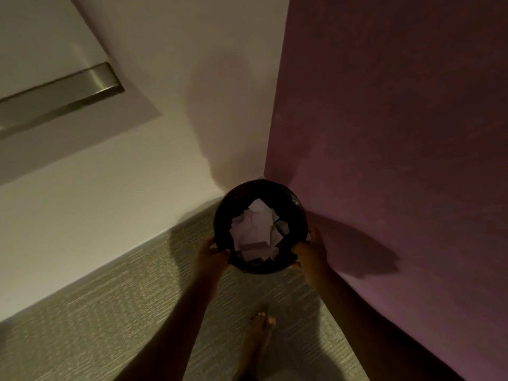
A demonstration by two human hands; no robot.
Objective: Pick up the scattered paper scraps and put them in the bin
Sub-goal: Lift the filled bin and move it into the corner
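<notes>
Dim corner of a room, seen from above, where a white wall [123, 188] on the left meets a purple wall [398, 133] on the right. Grey-green textured floor [110, 312] runs below them. A round black bin [261, 188] sits right in the corner, and a heap of white paper scraps [255, 229] lies inside it, filling most of the opening.

Two bare arms reach down to the bin. The left hand [213, 255] grips the near left part of the rim, and the right hand [310, 248] grips the near right part. On both hands the fingers [314, 232] curl round the rim, with the thumbs hooked over its inner edge.

One bare foot [259, 334] stands on the floor just behind the bin, between the arms. At upper left, a white panel carries a brushed metal strip [60, 89].
</notes>
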